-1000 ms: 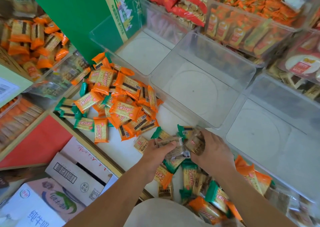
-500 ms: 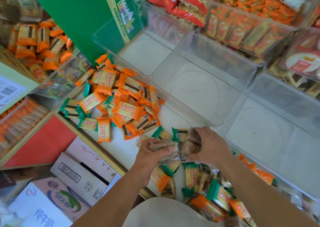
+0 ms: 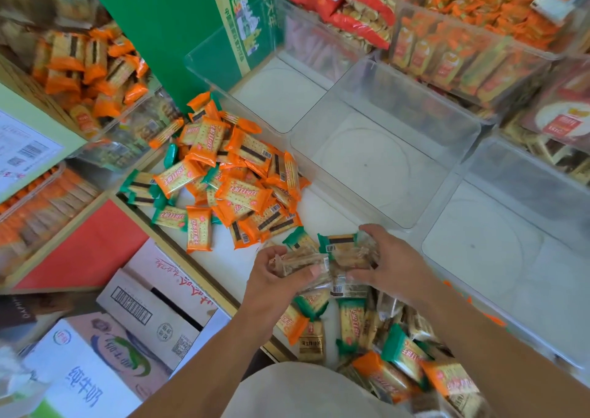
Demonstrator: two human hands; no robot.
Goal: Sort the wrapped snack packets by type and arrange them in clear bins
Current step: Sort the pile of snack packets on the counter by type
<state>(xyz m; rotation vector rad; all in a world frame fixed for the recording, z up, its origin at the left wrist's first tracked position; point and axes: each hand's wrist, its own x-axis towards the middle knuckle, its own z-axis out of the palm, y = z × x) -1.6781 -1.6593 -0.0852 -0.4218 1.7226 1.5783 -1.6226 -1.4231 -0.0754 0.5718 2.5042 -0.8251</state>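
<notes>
Shop shelving corner under bright, even light.

A white shelf top [image 3: 223,267] with a tan wooden edging strip [image 3: 166,244] runs from 9 o'clock down to 6 o'clock. A tall green cardboard panel [image 3: 166,34] stands at 11 o'clock. A flat red panel [image 3: 83,248] lies at 8 o'clock, and a white paper label with barcodes [image 3: 22,155] at 9 o'clock. At 7 o'clock a white barcoded cardboard carton [image 3: 150,322] touches a white carton with green and blue print [image 3: 89,363].

Clear rectangular plastic bins [image 3: 209,66] [image 3: 402,98] [image 3: 510,175], middle row: three
Bare hands [image 3: 271,285] [image 3: 392,264]: two
Printed cardboard cartons [image 3: 143,315] [image 3: 178,267] [image 3: 89,363], near left: three
Clear-wrapped snack packets [image 3: 314,266]: several, blurred
</notes>
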